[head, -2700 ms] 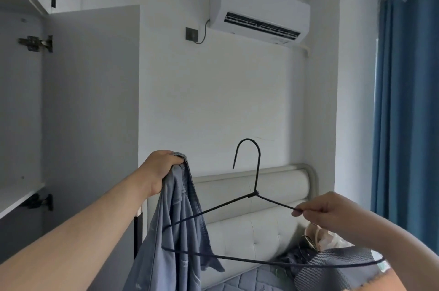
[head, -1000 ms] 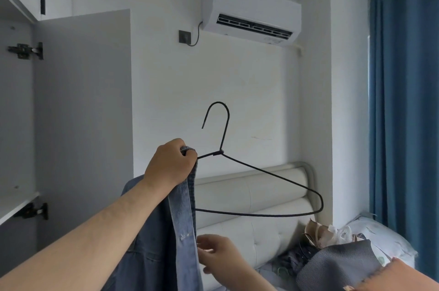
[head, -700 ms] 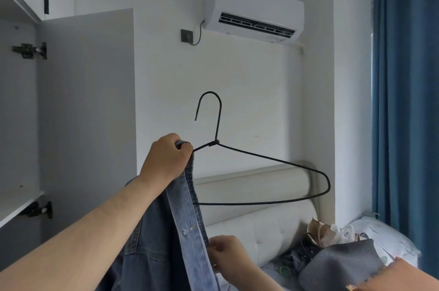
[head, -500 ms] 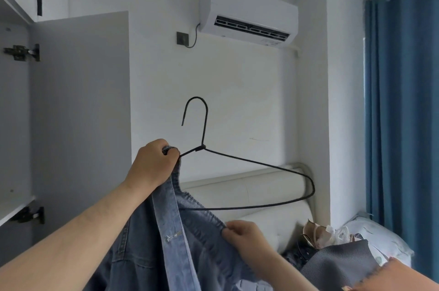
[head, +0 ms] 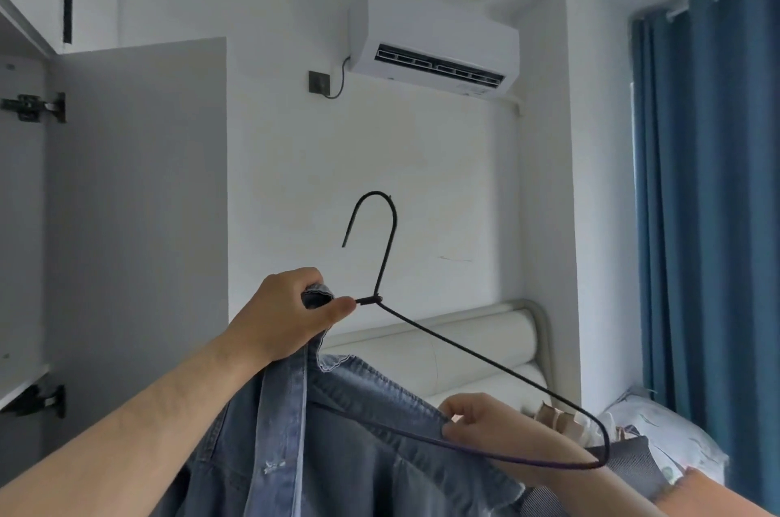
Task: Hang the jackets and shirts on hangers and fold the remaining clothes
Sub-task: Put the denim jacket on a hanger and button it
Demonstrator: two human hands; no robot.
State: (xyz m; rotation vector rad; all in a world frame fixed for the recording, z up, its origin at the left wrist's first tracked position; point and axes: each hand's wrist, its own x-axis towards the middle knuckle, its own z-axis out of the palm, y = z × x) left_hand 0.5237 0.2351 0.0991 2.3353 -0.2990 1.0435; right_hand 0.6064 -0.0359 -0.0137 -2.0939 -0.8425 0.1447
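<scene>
Denim jacket (head: 358, 453): left hand (head: 283, 314) grips collar and hanger (head: 373, 300); right hand (head: 481, 419), higher than before at 5 o'clock, pinches its edge; open wall (head: 422, 161) beyond.

L hand (head: 287, 314): raised mid-frame; denim jacket (head: 358, 453) collar & hanger (head: 494, 364) wire, just by the neck twist, are gripped together.
R hand (head: 477, 419): lower right; jacket edge is pinched at the hanger's bottom bar.
Hanger: black wire, hook up, tilted down to the right, right end bare.
Jacket: blue, hung from L hand.
Bkgd: wardrobe door (head: 135, 221) open at left, AC unit (head: 434, 43) on wall, white headboard (head: 443, 352), blue curtain (head: 709, 199) at right, pillow (head: 667, 436) below it.
</scene>
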